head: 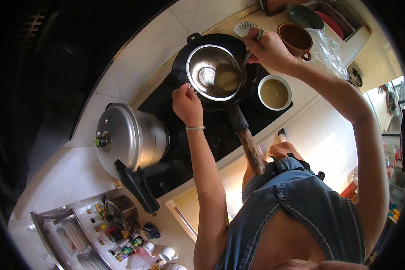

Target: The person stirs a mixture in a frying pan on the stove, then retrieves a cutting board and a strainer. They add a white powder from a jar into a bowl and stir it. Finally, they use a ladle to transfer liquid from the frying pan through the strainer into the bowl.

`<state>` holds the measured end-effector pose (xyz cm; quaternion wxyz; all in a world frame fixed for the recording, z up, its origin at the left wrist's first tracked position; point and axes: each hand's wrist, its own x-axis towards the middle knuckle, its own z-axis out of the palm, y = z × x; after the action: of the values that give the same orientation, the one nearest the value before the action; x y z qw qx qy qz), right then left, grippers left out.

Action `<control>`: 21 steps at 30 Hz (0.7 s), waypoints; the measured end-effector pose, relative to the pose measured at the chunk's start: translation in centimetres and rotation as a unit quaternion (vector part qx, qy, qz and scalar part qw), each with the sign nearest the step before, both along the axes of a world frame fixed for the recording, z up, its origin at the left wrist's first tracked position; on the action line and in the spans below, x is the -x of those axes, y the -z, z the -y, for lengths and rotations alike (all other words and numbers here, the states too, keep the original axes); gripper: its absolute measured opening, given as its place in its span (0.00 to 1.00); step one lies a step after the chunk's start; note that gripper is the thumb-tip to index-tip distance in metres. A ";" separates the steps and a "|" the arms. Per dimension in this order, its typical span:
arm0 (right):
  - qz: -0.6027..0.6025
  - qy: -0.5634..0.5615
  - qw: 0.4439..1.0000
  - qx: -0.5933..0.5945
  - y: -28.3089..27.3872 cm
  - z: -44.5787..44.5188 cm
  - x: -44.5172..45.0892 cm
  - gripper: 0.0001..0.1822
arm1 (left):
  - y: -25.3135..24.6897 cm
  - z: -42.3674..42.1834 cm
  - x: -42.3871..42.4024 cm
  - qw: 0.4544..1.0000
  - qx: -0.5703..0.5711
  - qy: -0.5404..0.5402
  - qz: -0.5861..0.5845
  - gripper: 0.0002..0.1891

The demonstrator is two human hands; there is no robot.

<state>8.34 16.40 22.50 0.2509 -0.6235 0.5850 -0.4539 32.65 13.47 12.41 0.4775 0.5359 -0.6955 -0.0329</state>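
My left hand (188, 105) pinches the small wire handle at the rim of a round metal strainer or bowl (202, 62). That vessel is over a black wok (180, 62) on the cooktop. My right hand (270, 50) grips the metal handle of a ladle or spoon (246, 60), which points down to the vessel's right edge. Yellowish liquid (228, 81) shows in a rounded patch inside; whether it lies in a ladle's bowl cannot be told. To the right, a white bowl (275, 92) holds cloudy tan liquid. The wok's wooden handle (251, 148) points towards me.
A silver pressure cooker (121, 138) stands left on the black glass cooktop (219, 131), its black handle jutting forward. Behind my right hand are a fluted dish (243, 28), a brown pot (295, 37) and a plastic bag (327, 54). Bottles and mugs (168, 253) crowd the lower left counter.
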 end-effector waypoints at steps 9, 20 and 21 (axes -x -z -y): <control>-0.030 0.022 0.999 0.011 -2.1 -1.5 1.5 0.11 | -0.3 -0.2 0.0 1.000 -0.004 0.001 0.013 0.05; 0.021 0.057 0.998 -0.036 -4.9 -4.1 4.6 0.11 | -0.6 -0.4 0.2 0.999 -0.046 -0.013 0.006 0.06; 0.020 0.060 0.997 -0.036 -5.1 -4.4 4.9 0.11 | -0.6 -0.4 0.2 0.999 -0.048 -0.015 0.004 0.06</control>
<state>3.40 20.85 27.59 0.2572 -0.5685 0.6325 -0.4589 32.49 13.85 13.04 0.4494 0.5686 -0.6867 -0.0569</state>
